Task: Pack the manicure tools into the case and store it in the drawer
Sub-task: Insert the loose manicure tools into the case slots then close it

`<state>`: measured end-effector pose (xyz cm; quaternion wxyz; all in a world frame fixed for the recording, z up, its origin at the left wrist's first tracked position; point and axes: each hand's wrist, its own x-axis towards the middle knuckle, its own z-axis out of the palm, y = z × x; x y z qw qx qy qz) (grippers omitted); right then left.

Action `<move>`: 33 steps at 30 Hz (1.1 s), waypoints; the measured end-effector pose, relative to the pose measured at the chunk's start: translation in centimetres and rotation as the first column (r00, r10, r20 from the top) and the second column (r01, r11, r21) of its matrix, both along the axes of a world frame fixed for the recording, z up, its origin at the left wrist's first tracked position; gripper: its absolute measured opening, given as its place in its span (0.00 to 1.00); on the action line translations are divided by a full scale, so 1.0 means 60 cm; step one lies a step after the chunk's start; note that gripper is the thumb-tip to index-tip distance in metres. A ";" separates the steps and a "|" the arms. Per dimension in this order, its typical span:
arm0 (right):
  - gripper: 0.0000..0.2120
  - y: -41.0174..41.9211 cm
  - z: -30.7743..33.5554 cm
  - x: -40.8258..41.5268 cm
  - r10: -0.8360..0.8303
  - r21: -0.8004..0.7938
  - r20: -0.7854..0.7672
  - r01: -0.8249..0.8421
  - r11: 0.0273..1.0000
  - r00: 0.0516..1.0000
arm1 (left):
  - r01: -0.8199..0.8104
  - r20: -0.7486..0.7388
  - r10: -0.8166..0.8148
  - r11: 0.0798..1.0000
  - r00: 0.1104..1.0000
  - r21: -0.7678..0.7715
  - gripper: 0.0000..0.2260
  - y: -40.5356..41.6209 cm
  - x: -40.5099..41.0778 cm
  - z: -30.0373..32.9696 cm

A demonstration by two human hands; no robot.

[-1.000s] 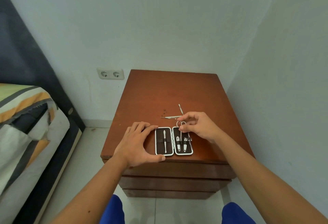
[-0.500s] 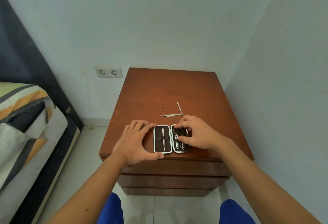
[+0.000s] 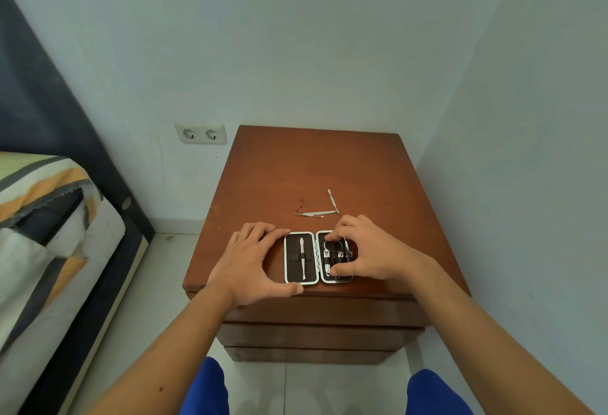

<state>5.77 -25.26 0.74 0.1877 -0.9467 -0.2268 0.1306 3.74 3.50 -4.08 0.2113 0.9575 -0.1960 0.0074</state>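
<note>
With the right hand (image 3: 368,251) fingers curled on the scissors (image 3: 334,250) in the case (image 3: 301,235), braced by the spread left hand (image 3: 250,260), two loose tools (image 3: 324,209) lie just beyond, nearer the right.

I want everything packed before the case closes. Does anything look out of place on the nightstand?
Yes. Two thin metal tools lie loose on the nightstand behind the open case, outside its slots.

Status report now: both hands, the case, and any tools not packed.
Left hand steadies open case. Right hand presses scissors into right half. Two loose tools on nightstand behind case.
</note>
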 end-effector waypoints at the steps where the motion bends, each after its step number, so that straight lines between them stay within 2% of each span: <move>1: 0.34 -0.001 -0.001 0.001 -0.006 0.011 -0.004 0.006 1.000 1.000 | 0.001 0.001 -0.001 1.000 1.000 -0.001 0.49 0.000 0.000 0.000; 4: 0.30 -0.003 -0.005 0.007 -0.040 0.085 0.001 0.040 0.996 0.999 | -0.001 -0.008 0.001 1.000 1.000 0.000 0.48 0.000 0.000 -0.001; 8: 0.12 0.004 -0.006 0.039 -0.159 0.167 0.117 0.138 0.976 0.980 | -0.006 -0.024 0.006 1.000 1.000 -0.001 0.49 0.000 0.001 -0.001; 11: 0.06 0.022 -0.008 0.069 -0.237 0.171 0.165 0.209 0.963 0.957 | -0.008 -0.027 0.008 1.000 1.000 0.000 0.49 0.000 0.001 -0.001; 20: 0.06 0.109 -0.008 0.113 -0.108 0.085 0.268 0.088 0.992 0.957 | 0.001 0.004 -0.001 1.000 1.000 0.018 0.49 0.000 0.000 -0.001; 26: 0.05 0.132 -0.011 0.126 -0.061 0.005 0.240 0.062 0.998 0.969 | 0.009 0.009 -0.010 1.000 1.000 0.024 0.49 0.000 0.001 -0.001; 33: 0.10 0.132 -0.013 0.128 0.039 -0.113 0.199 -0.016 0.993 0.979 | 0.013 0.012 -0.013 1.000 1.000 0.027 0.49 0.000 0.001 0.000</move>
